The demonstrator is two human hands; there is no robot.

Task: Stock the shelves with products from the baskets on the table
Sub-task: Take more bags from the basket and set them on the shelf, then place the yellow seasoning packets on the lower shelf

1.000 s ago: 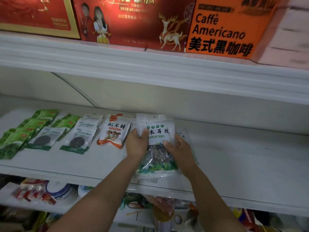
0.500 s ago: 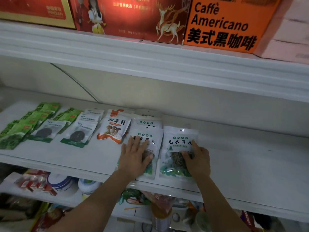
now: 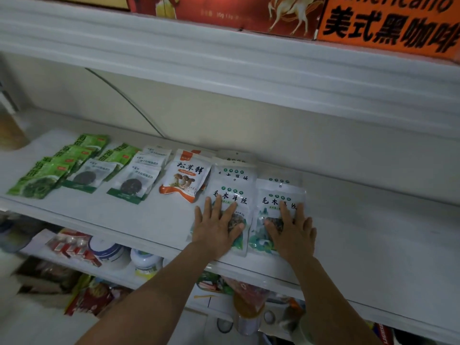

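The shelf (image 3: 373, 245) is filling from the left: green packs (image 3: 37, 180), then white packs (image 3: 132, 180) with dark windows, then one orange-trimmed pack (image 3: 185, 178) reading 松茸鲜. Its right half is lying bare, so I judge plenty of stocking is left; the baskets are not showing. Above, an orange box (image 3: 388, 26) is showing 美式黑咖啡 beside a red box (image 3: 236, 11) with a deer. At the near edge two packs reading 毛木耳丝 are lying side by side, the left pack (image 3: 231, 192) under the left hand (image 3: 216, 227) and the right pack (image 3: 278, 192) under the right hand (image 3: 293, 232). Each grip is spread flat, pressing down and pinching nothing.
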